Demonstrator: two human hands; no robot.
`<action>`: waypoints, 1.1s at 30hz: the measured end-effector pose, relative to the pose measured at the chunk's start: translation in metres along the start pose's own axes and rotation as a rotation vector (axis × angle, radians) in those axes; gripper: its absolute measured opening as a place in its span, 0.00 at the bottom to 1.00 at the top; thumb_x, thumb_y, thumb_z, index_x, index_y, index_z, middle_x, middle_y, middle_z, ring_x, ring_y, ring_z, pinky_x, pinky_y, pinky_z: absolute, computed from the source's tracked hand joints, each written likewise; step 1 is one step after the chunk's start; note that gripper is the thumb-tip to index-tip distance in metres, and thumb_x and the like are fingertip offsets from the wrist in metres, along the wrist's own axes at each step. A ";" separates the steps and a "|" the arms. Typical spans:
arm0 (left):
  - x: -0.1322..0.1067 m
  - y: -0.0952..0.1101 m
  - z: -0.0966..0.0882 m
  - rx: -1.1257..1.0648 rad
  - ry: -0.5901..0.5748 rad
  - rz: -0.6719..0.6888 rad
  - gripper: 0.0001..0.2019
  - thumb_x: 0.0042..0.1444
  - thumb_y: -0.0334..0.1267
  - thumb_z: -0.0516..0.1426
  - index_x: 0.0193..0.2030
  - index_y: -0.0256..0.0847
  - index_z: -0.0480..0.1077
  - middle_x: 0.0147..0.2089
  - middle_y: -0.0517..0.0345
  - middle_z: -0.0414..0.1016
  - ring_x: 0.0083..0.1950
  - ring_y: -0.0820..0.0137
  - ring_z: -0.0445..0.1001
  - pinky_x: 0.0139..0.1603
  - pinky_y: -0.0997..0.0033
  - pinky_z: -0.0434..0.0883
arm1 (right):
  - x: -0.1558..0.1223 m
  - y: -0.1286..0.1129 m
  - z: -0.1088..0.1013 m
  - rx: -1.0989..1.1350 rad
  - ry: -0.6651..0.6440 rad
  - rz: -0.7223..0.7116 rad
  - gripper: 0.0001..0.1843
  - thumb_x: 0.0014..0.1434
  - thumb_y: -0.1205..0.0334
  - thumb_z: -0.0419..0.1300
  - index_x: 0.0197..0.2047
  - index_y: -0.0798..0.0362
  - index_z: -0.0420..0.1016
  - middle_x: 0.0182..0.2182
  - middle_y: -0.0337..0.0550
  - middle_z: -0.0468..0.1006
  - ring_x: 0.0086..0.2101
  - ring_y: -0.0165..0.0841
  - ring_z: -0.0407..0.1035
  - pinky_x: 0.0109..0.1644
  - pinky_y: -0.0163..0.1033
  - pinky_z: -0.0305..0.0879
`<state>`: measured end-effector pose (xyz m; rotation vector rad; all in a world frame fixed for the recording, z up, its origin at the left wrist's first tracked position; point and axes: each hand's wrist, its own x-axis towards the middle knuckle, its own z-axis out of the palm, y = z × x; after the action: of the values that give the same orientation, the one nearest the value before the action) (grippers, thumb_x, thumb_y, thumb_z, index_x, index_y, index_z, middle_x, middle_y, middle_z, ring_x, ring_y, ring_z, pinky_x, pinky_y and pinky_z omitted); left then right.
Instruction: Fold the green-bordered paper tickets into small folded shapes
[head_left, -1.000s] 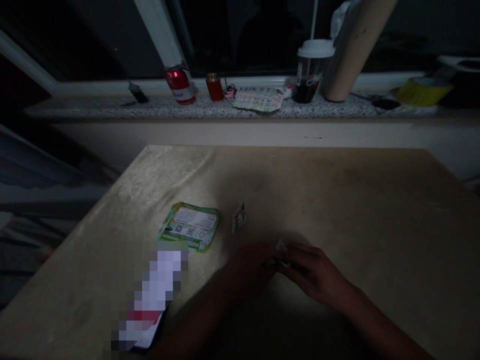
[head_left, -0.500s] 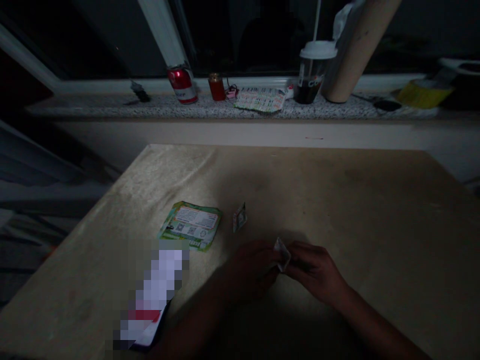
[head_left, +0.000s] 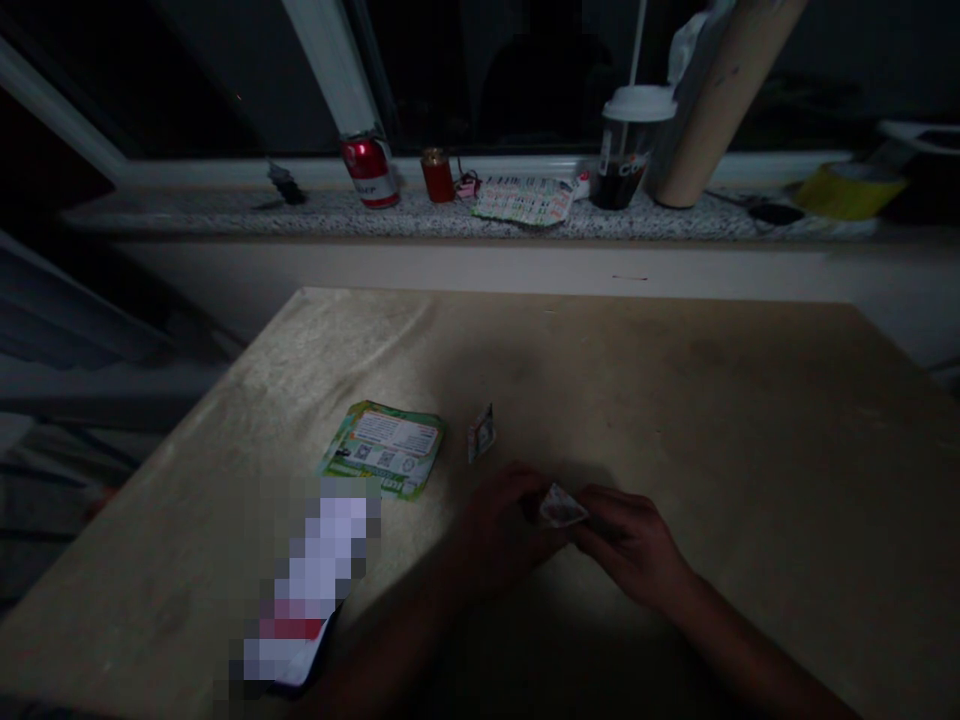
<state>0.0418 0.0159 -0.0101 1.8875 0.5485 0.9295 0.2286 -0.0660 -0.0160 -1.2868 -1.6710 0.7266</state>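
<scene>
A small folded piece of paper (head_left: 561,508), pale and triangular at the end that faces me, is pinched in the fingers of my right hand (head_left: 634,540). On its left side my left hand (head_left: 499,530) is curved around it, index finger and thumb apart; in the dim light I cannot tell whether they touch it. Another small folded printed piece (head_left: 482,434) stands on edge on the table, just beyond my left hand. Further left lies a flat green printed packet (head_left: 386,450) with white text panels and square codes.
A phone (head_left: 315,590) with a blurred bright screen lies on the table (head_left: 675,390) beside my left forearm. Along the windowsill stand a red can (head_left: 370,172), a red jar (head_left: 437,176), a lidded cup with a straw (head_left: 628,145), a cardboard tube (head_left: 724,110) and yellow tape (head_left: 851,192).
The paper in my right hand has turned, so its triangular end now faces me. My left fingers have spread and drawn back from it. The view has shifted slightly.
</scene>
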 end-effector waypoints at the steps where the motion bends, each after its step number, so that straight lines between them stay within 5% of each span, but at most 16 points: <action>1: 0.000 -0.001 0.000 -0.010 -0.002 -0.010 0.13 0.58 0.43 0.64 0.45 0.38 0.74 0.37 0.55 0.75 0.35 0.70 0.73 0.36 0.72 0.72 | 0.000 0.000 0.000 -0.002 -0.003 0.003 0.09 0.67 0.58 0.60 0.38 0.52 0.78 0.27 0.41 0.78 0.27 0.31 0.71 0.30 0.34 0.66; 21: -0.005 0.000 0.007 0.025 0.041 -0.106 0.07 0.63 0.35 0.58 0.42 0.38 0.78 0.36 0.54 0.79 0.36 0.69 0.77 0.38 0.72 0.73 | 0.000 0.001 0.006 0.043 -0.007 0.171 0.13 0.64 0.57 0.62 0.30 0.54 0.77 0.21 0.36 0.69 0.21 0.26 0.60 0.24 0.33 0.55; 33: -0.008 -0.007 0.009 -0.066 0.087 -0.152 0.11 0.62 0.43 0.60 0.44 0.38 0.79 0.36 0.52 0.79 0.35 0.68 0.77 0.36 0.71 0.74 | 0.002 -0.001 0.007 0.105 0.030 0.211 0.14 0.62 0.56 0.64 0.28 0.54 0.75 0.20 0.34 0.65 0.21 0.26 0.59 0.24 0.32 0.57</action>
<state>0.0445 0.0087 -0.0219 1.7270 0.6950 0.9218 0.2215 -0.0643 -0.0176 -1.4055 -1.4666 0.9033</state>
